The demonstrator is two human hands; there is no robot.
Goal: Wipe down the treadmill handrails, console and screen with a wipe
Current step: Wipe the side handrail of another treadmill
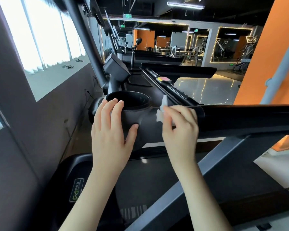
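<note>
Head view: the right hand (180, 124) pinches a crumpled white wipe (160, 112) against the grey joint where the cup holder (132, 117) meets the black handrail (240, 117). The left hand (110, 127) lies with relaxed fingers on the holder's rim, thumb on its wall. Bunched so small, the wipe could skip patches or slip free. The holder's bulge and the grey upright (83, 39) behind crowd any leftward sweep.

White wipe (160, 112), crumpled, one corner sticking up, pinched by right hand (180, 129) against grey console joint (148, 130), between cup holder (133, 114) and black handrail (240, 117).
</note>
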